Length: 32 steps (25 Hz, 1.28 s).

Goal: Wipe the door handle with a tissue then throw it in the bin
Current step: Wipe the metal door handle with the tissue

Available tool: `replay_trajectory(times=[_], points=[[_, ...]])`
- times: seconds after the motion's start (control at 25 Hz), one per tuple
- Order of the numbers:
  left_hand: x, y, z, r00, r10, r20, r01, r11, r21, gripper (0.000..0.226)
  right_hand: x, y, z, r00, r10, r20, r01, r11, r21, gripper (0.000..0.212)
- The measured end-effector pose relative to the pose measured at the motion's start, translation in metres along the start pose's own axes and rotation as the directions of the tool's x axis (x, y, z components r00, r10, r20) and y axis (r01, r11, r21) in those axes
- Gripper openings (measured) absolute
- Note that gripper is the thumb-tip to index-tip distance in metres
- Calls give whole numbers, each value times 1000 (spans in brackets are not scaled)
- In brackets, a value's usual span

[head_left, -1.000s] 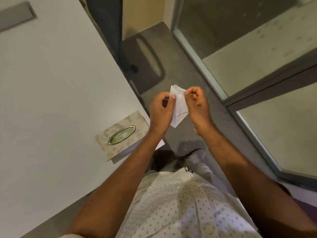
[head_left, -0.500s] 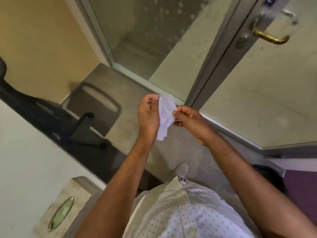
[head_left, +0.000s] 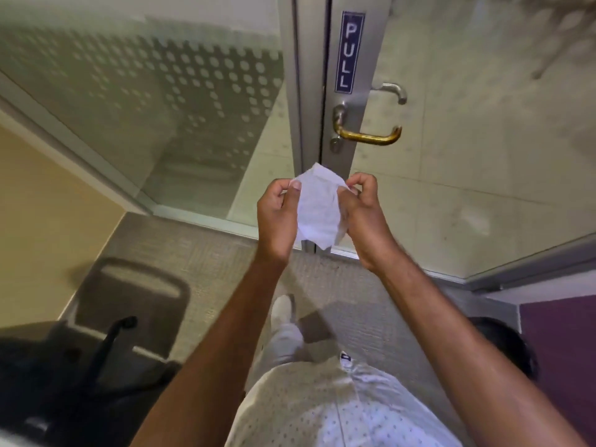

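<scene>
I see both hands raised at chest height, the left hand (head_left: 278, 217) and the right hand (head_left: 364, 214) each pinching an edge of the white tissue (head_left: 319, 208) stretched between them. The brass door handle (head_left: 371, 137) sits beyond, untouched — nothing between. A dark chair (head_left: 96, 359) stands near left.

The tissue (head_left: 317, 206) hides its side edges behind the left hand (head_left: 278, 217) and right hand (head_left: 364, 217). A dark office chair (head_left: 96, 359) runs off the lower left edge, blurred. Top right, shapes behind the glass smear beyond telling.
</scene>
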<state>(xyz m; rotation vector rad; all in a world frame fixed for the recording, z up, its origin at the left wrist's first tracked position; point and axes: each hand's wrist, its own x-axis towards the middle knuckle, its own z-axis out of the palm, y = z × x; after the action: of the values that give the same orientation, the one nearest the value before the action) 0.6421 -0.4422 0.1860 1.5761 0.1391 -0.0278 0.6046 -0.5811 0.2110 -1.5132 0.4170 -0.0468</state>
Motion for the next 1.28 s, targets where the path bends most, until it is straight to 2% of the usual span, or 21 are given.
replay_trajectory(times=[0.08,0.16,0.28,0.36,0.44,0.56,0.64,0.68,0.84,0.92,1.0,1.08,1.12,1.2,1.28], points=[[34,7,16,1000,4,28,-4,1000,-12,19,27,-14,-13,992,-126,-11,125,991,-55,15],[68,12,29,997,15,76,-13,1000,-28,20,52,-25,-20,966,-258,-1,253,946,-202,24],[117,22,44,987,32,159,-33,999,-1,22,90,-40,-16,928,-360,-92,295,865,-406,33],[147,27,50,979,29,201,-31,999,7,24,110,-46,-7,912,-382,-149,253,810,-529,30],[172,27,55,972,15,234,-22,999,26,24,128,-47,2,892,-413,-184,186,706,-683,26],[200,19,59,960,-27,280,12,998,55,25,149,-44,20,864,-446,-232,-15,437,-899,26],[208,9,58,953,-37,301,14,997,78,28,155,-40,34,851,-456,-261,-153,259,-954,35],[211,4,59,950,-41,309,14,996,90,28,158,-38,41,840,-463,-283,-207,210,-956,40],[213,-5,56,934,-38,356,-13,990,140,24,167,-36,63,801,-479,-360,-336,139,-932,44],[212,-2,48,907,80,413,-177,963,204,16,172,-37,68,802,-460,-381,-374,109,-921,30],[213,6,38,818,295,494,-473,833,286,12,175,-37,72,833,-395,-387,-384,91,-919,21],[217,14,31,638,517,571,-750,585,308,16,179,-37,75,872,-304,-384,-379,78,-922,23],[219,19,29,540,598,592,-836,461,297,19,180,-37,77,885,-268,-381,-377,69,-924,25],[223,30,31,368,700,612,-929,244,280,24,182,-37,79,898,-227,-377,-375,55,-926,27],[226,39,35,260,745,614,-950,82,303,27,183,-37,80,894,-221,-390,-389,49,-920,27]])
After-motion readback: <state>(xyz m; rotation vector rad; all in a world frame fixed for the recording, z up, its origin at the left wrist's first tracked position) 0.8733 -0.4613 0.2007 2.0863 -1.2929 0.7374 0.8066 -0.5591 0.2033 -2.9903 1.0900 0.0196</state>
